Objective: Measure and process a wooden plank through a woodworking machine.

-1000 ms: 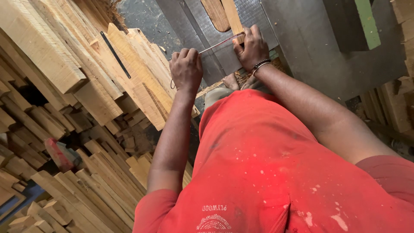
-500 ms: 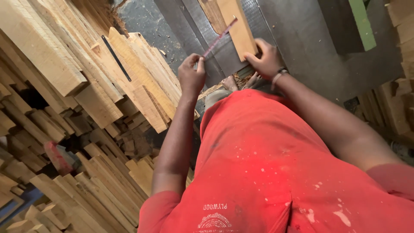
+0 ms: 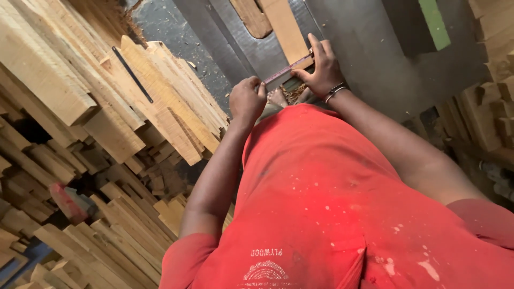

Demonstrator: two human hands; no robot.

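My left hand (image 3: 246, 99) is closed in a fist around one end of a thin reddish measuring tape (image 3: 286, 69). The tape runs taut up and to the right, across the near end of a pale wooden plank (image 3: 286, 32). My right hand (image 3: 321, 69), with a beaded bracelet at the wrist, lies on that plank end with its fingers spread and pins the tape's other end under the thumb. The plank rests on a grey metal machine table (image 3: 369, 48). My red shirt fills the lower frame.
Tall stacks of sawn timber boards (image 3: 96, 107) crowd the left side, with a dark thin strip (image 3: 132, 74) on top. More wood blocks (image 3: 495, 107) stand at the right. A second rounded plank (image 3: 251, 18) and a green strip (image 3: 435, 24) lie on the table.
Both hands have moved forward and further apart. The tape is now stretched across the plank end, and my right hand has come to rest on the plank.
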